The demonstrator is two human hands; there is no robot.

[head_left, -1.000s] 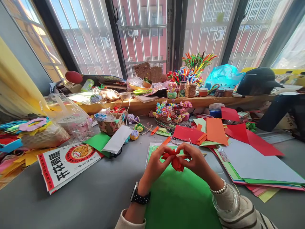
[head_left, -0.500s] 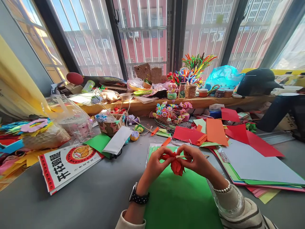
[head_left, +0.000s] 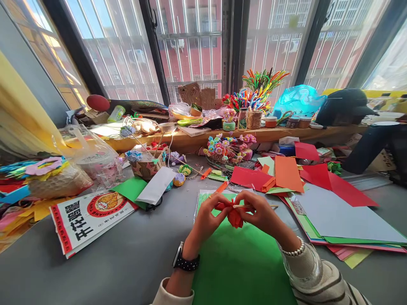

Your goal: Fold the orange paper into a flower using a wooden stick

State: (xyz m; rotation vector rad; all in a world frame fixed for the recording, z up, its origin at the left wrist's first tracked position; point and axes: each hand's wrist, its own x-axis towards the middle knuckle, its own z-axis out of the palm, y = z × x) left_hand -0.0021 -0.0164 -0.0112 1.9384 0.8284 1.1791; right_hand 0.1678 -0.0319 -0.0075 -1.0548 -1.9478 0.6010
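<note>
A red paper flower [head_left: 235, 219] hangs between my two hands, its folded petals pointing down. My left hand [head_left: 208, 217] pinches the flower's left side between thumb and fingers. My right hand [head_left: 258, 210] is closed on a thin wooden stick [head_left: 275, 206] lying crosswise, whose inner end meets the flower; the fingers hide its middle. Beneath both hands lies a green sheet [head_left: 241, 262] on the grey table. A loose orange paper strip [head_left: 221, 187] rests just beyond my left hand.
Red card [head_left: 249, 178], an orange sheet [head_left: 288, 173] and a stack of coloured paper [head_left: 352, 216] lie to the right. On the left are a printed paper bag [head_left: 95, 218] and a basket [head_left: 146, 167] of paper flowers. A cluttered windowsill [head_left: 190, 142] runs along the back.
The flower has tipped up slightly between my fingers, and the hands have shifted a little. Both hands keep their hold; the surroundings show only a slight camera shift.
</note>
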